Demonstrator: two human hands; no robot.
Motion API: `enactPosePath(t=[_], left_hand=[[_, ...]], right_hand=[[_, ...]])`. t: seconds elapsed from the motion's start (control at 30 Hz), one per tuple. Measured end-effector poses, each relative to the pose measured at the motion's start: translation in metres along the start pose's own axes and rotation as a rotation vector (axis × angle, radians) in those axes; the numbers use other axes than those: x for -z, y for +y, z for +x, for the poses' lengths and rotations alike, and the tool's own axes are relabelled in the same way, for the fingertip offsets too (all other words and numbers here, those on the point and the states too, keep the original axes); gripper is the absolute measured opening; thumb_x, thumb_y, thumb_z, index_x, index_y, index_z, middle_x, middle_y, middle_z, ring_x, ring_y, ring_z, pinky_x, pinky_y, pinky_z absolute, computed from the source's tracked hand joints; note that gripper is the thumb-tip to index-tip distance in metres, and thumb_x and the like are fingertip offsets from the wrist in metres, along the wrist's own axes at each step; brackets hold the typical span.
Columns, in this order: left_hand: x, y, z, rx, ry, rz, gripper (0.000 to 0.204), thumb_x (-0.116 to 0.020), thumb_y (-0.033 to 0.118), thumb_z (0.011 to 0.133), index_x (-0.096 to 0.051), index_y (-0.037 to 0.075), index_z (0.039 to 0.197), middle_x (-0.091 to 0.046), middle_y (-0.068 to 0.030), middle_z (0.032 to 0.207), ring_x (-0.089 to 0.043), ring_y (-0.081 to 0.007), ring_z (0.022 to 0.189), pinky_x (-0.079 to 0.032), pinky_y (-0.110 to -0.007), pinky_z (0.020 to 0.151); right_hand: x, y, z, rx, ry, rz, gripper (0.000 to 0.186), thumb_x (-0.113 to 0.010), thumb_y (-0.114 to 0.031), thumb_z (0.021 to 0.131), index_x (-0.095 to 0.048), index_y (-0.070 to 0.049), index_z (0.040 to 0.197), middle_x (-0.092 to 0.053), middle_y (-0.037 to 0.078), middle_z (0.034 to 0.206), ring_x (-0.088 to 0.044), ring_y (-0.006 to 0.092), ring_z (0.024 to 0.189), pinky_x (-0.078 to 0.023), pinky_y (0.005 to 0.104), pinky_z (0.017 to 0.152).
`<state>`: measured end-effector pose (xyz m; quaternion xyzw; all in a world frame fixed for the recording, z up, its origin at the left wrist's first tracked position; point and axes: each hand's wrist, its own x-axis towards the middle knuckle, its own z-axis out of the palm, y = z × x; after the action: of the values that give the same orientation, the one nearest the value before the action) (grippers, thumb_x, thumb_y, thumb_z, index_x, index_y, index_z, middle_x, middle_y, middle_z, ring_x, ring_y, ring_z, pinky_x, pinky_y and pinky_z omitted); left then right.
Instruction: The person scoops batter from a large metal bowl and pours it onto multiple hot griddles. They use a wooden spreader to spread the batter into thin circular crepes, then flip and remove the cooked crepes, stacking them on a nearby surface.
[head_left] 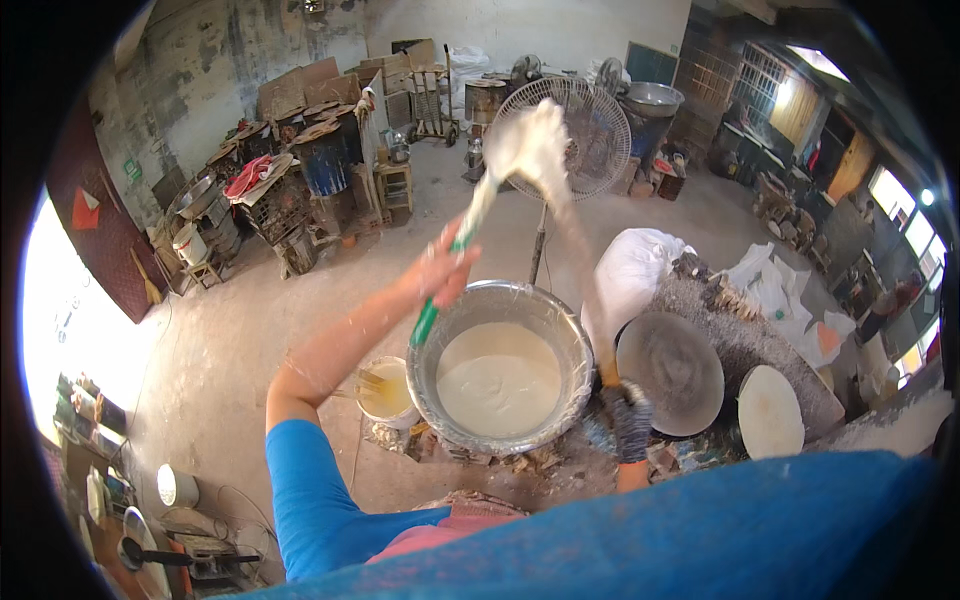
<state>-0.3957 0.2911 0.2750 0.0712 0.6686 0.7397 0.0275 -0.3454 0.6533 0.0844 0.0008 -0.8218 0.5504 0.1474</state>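
Observation:
My left hand [447, 268] is closed around a green-handled tool [428, 318], its upper part coated in thick white paste. My right hand [630, 425], in a dark grey glove, grips the lower end of a long wooden stick [585, 260] that slants up and away. Both tools meet at a blurred lump of white paste [530, 145], which hides their far ends. Below them stands a wide metal basin [583, 375] holding smooth, creamy white liquid [497, 380]. Left of the basin is a small white bucket [400, 412] with yellowish liquid and brush-like handles.
A large pedestal fan [600, 125] stands beyond the basin. To the right are a white sack [640, 265], a round grey disc [672, 372] and a pale round board [770, 412]. Drums [325, 160] and boards line the far left; a white bucket [178, 486] sits lower left.

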Motion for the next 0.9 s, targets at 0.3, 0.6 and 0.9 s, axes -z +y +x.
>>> enactPosePath(t=[0.3,0.6,0.9], left_hand=[[0.034,-0.137,-0.012,0.860,-0.130,-0.721,0.025,-0.051,0.024,0.093,-0.039,0.029,0.114,-0.028,0.0048,0.053,-0.025,-0.0045,0.036,-0.019,-0.018,0.028],[-0.086,-0.202,-0.021,1.273,-0.133,-1.347,0.048,-0.045,0.034,0.095,-0.033,0.012,0.053,-0.029,0.0030,0.046,-0.026,-0.0088,0.034,-0.025,-0.023,0.029],[-0.297,-0.256,0.020,1.319,-0.487,-1.583,0.036,-0.037,0.031,0.098,-0.052,0.000,0.105,-0.033,-0.0003,0.053,-0.031,-0.0099,0.039,-0.028,-0.024,0.032]], right_hand=[[0.020,0.046,-0.072,-0.147,-0.200,-0.421,0.025,-0.068,-0.020,0.080,-0.066,-0.001,0.097,-0.068,0.008,0.084,-0.062,0.0138,0.076,-0.049,0.0298,0.074],[0.081,0.135,-0.130,-0.146,-0.368,-0.349,0.035,-0.059,-0.035,0.083,-0.064,-0.006,0.102,-0.064,0.018,0.091,-0.061,0.0344,0.082,-0.047,0.0397,0.076],[0.297,0.199,-0.267,-0.736,0.039,-0.671,0.047,-0.061,-0.053,0.076,-0.066,-0.016,0.104,-0.065,0.013,0.076,-0.063,0.0301,0.068,-0.049,0.0393,0.064]])
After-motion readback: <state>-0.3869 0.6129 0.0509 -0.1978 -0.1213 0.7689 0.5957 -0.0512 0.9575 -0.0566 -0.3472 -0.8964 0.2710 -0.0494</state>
